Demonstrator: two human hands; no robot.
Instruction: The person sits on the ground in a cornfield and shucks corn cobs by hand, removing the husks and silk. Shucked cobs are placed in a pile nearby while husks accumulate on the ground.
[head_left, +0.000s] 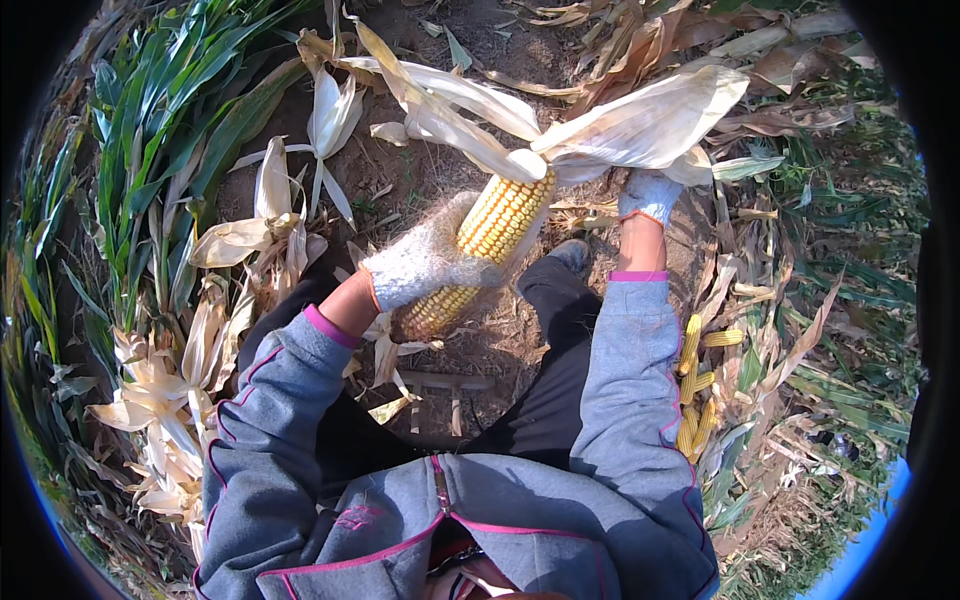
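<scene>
A large ear of corn (pixel 505 215) with bare yellow kernels lies tilted in front of me, its stem end far and its tip toward me. My left hand (pixel 430 255), in a white knit glove, is closed around its middle. Pale dry husk leaves (pixel 640 120) spread out from the stem end to both sides. At the far right my right hand (pixel 650 195), gloved too, is at the right-hand husk; the leaf covers its fingers, and the hand appears closed on it.
Several husked ears (pixel 690 385) lie in a pile beside my right forearm. Dry husks (pixel 165 420) are heaped on the left, near green corn plants (pixel 160 120). Dry stalks and leaves (pixel 800 210) cover the right side. A low wooden frame (pixel 450 382) stands between my legs.
</scene>
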